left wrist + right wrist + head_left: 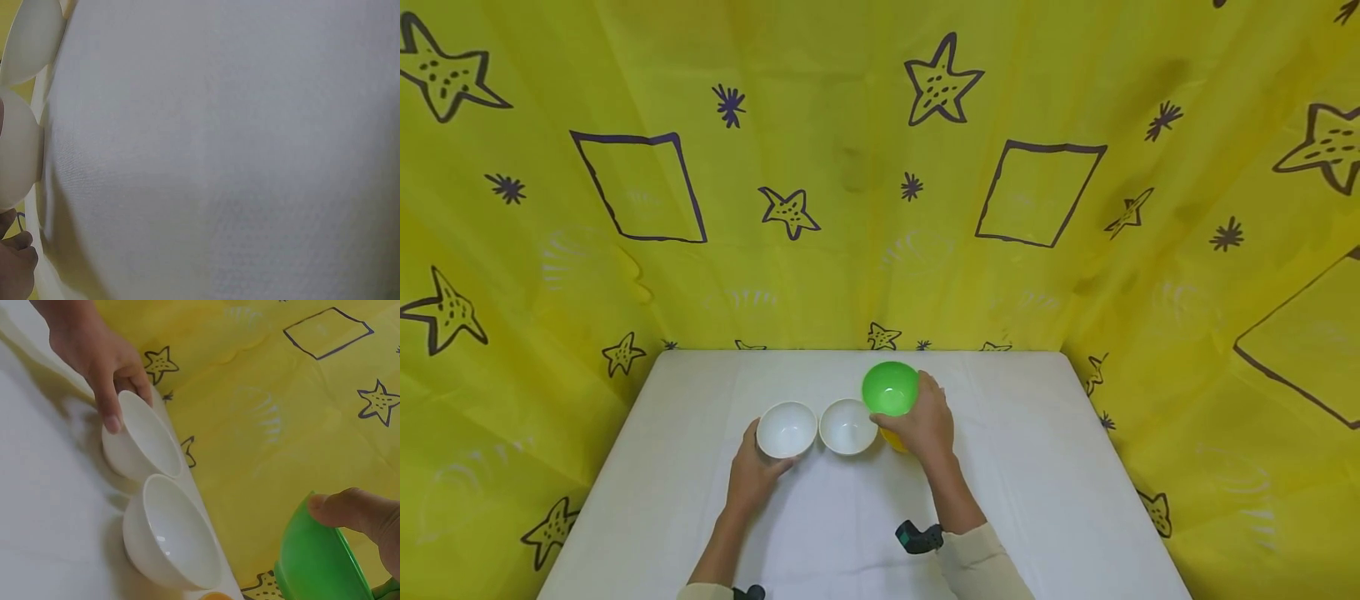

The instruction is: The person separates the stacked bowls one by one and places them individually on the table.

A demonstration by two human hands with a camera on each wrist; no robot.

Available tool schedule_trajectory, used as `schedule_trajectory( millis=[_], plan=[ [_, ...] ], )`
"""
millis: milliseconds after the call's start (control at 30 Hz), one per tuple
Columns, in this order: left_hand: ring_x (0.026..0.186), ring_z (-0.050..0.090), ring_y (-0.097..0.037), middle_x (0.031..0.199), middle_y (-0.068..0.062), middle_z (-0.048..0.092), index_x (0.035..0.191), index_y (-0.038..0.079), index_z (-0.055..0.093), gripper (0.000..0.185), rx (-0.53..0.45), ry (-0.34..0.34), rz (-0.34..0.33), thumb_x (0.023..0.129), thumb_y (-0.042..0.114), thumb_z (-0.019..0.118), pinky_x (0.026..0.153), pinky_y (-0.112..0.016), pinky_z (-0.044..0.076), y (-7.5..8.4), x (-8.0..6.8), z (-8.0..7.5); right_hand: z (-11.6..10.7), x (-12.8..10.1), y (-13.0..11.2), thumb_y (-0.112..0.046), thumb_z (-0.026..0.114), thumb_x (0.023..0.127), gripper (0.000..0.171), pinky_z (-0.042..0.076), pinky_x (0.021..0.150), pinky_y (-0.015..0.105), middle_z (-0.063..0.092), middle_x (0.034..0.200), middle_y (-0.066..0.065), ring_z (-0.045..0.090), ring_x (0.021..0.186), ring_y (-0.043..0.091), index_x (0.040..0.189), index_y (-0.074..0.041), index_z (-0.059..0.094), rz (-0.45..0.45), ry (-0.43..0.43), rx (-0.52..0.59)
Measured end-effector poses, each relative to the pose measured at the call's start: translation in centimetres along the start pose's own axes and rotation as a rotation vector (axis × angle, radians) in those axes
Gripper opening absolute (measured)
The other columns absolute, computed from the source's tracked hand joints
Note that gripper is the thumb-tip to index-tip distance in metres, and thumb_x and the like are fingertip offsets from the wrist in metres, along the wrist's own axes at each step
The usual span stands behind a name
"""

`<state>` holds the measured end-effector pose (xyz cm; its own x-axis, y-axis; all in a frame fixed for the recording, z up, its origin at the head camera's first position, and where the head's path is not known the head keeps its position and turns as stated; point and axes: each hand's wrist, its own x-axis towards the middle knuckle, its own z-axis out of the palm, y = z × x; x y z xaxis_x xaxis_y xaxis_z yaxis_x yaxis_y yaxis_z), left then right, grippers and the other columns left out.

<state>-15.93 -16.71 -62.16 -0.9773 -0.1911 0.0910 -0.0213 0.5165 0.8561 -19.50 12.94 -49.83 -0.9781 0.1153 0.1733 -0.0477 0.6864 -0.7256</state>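
Note:
Two white bowls stand side by side on the white table. My left hand (754,473) grips the left white bowl (787,430) at its side, thumb near the front rim. The other white bowl (848,427) stands just right of it, touched by neither hand in the right wrist view. A green bowl (889,388) is held by its rim in my right hand (928,421), raised and tilted in the right wrist view. Below it, an orange-yellow thing (893,440) shows only in part, mostly hidden by the green bowl and right hand.
The white cloth-covered table (1022,500) ends at a yellow curtain (850,275) with drawn stars and frames, which hangs behind it and on both sides. A dark wrist device (917,537) sits at the right sleeve.

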Motion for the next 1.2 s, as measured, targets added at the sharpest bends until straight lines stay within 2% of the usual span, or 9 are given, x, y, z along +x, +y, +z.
schedule_trajectory(
  millis=[333,633,933,1200],
  plan=[
    [0.142,0.044,-0.051,0.154,-0.031,0.047,0.158,-0.003,0.034,0.105,-0.022,-0.009,-0.003,0.076,0.017,0.096,0.117,-0.066,0.034,-0.1,0.0,-0.1,-0.6,-0.3,1.2,-0.038,0.099,0.066,0.111,0.048,0.104,0.065,0.056,0.144,0.025,0.056,0.127,0.047,0.151,0.007,0.044,0.069,0.009,0.007],
    [0.139,0.046,-0.052,0.152,-0.031,0.049,0.156,-0.004,0.037,0.102,-0.006,0.01,0.0,0.075,0.015,0.096,0.115,-0.065,0.036,-0.3,0.0,0.1,-1.4,-0.8,2.4,-0.036,0.099,0.067,0.106,0.052,0.097,0.065,0.06,0.136,0.023,0.06,0.119,0.044,0.148,0.004,0.046,0.128,0.019,0.019],
    [0.141,0.045,-0.051,0.153,-0.031,0.047,0.158,-0.003,0.034,0.105,-0.006,-0.002,-0.007,0.076,0.016,0.096,0.116,-0.065,0.036,-0.3,0.0,0.1,-2.4,-0.7,3.9,-0.036,0.098,0.069,0.106,0.051,0.098,0.066,0.059,0.137,0.026,0.058,0.12,0.047,0.149,0.005,0.043,0.166,0.037,-0.008],
    [0.139,0.047,-0.052,0.152,-0.033,0.048,0.155,-0.005,0.036,0.102,0.006,0.017,0.005,0.075,0.014,0.096,0.115,-0.066,0.037,-0.1,-0.1,0.1,-3.3,-0.8,5.0,-0.035,0.097,0.07,0.101,0.05,0.097,0.065,0.059,0.134,0.026,0.057,0.118,0.046,0.147,0.005,0.045,0.201,0.062,-0.007]
  ],
)
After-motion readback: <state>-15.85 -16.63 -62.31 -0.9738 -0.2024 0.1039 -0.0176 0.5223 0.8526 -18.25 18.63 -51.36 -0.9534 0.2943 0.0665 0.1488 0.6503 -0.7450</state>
